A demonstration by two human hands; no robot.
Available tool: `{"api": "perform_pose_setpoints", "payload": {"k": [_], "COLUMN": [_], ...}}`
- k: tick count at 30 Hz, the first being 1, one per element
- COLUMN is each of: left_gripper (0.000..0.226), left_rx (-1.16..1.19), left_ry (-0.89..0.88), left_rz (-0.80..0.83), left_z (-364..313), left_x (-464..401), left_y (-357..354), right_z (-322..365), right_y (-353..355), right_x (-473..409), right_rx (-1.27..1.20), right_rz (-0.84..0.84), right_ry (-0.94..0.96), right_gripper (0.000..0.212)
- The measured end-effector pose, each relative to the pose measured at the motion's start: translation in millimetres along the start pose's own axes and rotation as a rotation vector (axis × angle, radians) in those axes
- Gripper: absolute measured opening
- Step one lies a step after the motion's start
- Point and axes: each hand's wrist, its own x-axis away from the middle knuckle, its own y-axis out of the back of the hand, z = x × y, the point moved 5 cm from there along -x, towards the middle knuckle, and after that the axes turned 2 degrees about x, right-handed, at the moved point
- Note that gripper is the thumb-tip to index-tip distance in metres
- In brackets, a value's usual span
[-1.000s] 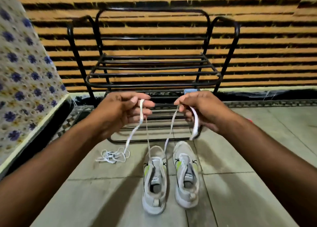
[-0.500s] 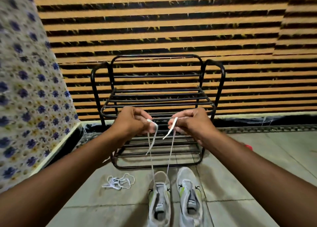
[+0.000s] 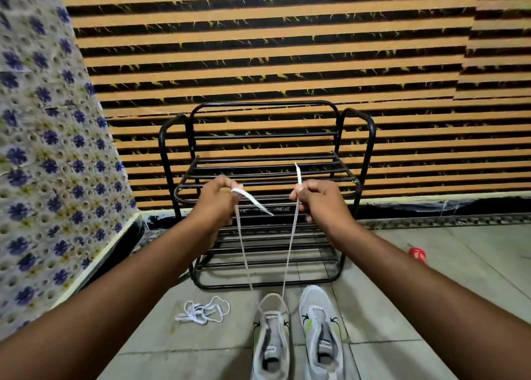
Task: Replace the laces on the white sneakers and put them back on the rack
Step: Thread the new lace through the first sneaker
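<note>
1. Pinching one end of the white lace in each curled fist, left hand and right hand.
2. Running taut down into the left sneaker, beside the right sneaker.
3. Sitting just before the black rack, old laces lying nearby.

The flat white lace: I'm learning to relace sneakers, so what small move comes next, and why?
Probably feed one tip into the next eyelet. The left hand and right hand each pinch an end of the flat white lace, both strands running taut to the left white sneaker's toe.
</note>
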Motion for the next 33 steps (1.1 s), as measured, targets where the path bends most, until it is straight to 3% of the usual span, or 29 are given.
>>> {"api": "perform_pose_setpoints", "payload": {"k": [3,7,12,21,25,33], "left_gripper": [0.016,0.022,0.030,0.040,0.019,0.017], "left_rx": [0.299,0.156,0.149,0.125,0.146,-0.058], "left_ry": [-0.012,-0.117,-0.009,0.020,-0.026,-0.310], "left_rz": [0.065,0.148,0.372,0.438,0.361,0.182], "left_z": [-14,-38,-60,-80,-79,-71], "left_x": [2,7,13,14,10,3], "left_y": [0,-3,-10,-7,-2,1], "right_z": [3,13,32,41,37,36], "right_y": [-3,-6,-10,-16,-13,-10], "right_x": [-1,-1,2,8,5,5], "right_rx": [-0.021,-0.019,-0.056,-0.053,-0.057,-0.149], "right_rz": [-0.030,-0.100,-0.081,-0.065,-0.103,-0.155], "right_ry": [0.050,0.130,0.222,0.243,0.225,0.189], "right_gripper": [0.033,0.023,0.021,0.022,0.022,0.012]}}
